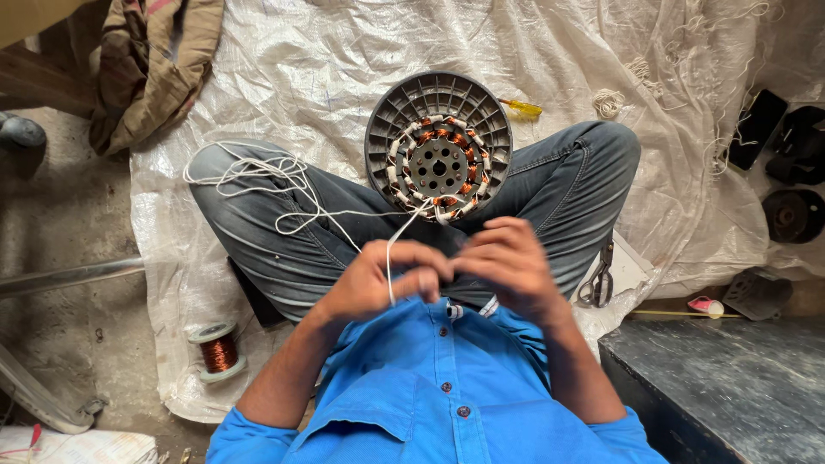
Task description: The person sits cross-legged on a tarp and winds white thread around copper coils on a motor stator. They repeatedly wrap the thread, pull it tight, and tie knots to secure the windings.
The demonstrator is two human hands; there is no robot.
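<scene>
Both hands pinch white cotton thread close to the chest, above a fan stator resting on the person's crossed legs.

The left hand (378, 279) is closed on the thin white cotton thread (397, 245), thumb and fingers pinched, the strand rising taut to the round grey plastic-ribbed stator with copper windings (438, 146). The right hand (507, 262) is curled shut, its fingertips meeting the left hand's; whether it grips the same strand cannot be told. The stator lies tilted between the knees, on the blue jeans. Loose thread loops over the left knee. The person sits on a white woven plastic sheet (533, 51). A small spool of copper wire (219, 351) stands near the sheet's lower left corner. Steel scissors (599, 282) lie beside the right thigh, and a yellow-handled screwdriver (522, 107) just beyond the stator.
</scene>
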